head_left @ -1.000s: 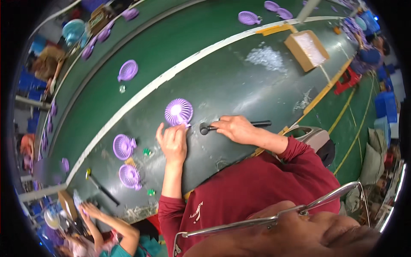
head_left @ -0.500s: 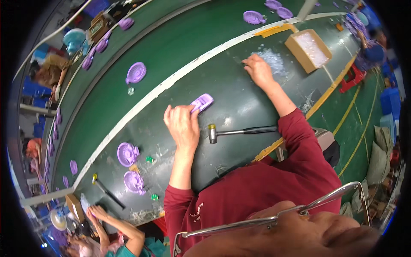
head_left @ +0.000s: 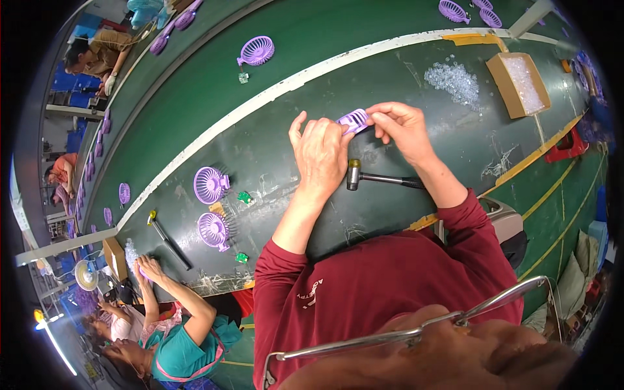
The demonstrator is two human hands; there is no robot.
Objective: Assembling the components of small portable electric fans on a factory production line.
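Off on the right there's a red plastic stool (head_left: 567, 146) on a green floor (head_left: 543, 224) with yellow lines (head_left: 549, 192) on it. Some pale sacks (head_left: 572, 279) are slumped further down that side, and a beige chair (head_left: 500, 224) sits right by the edge of the desk (head_left: 260, 153). Lower left, a co-worker in a teal top (head_left: 182, 351) has a small cardboard box (head_left: 115, 259) nearby and a white electric fan (head_left: 86, 275) beyond it. Top left: a person in brown (head_left: 110, 49), plus a rounded turquoise thing (head_left: 146, 12), maybe another fan.

Maroon long-sleeved top (head_left: 390, 286), white chest lettering (head_left: 312, 292), metal-framed glasses (head_left: 364, 342), bare hands (head_left: 320, 156)
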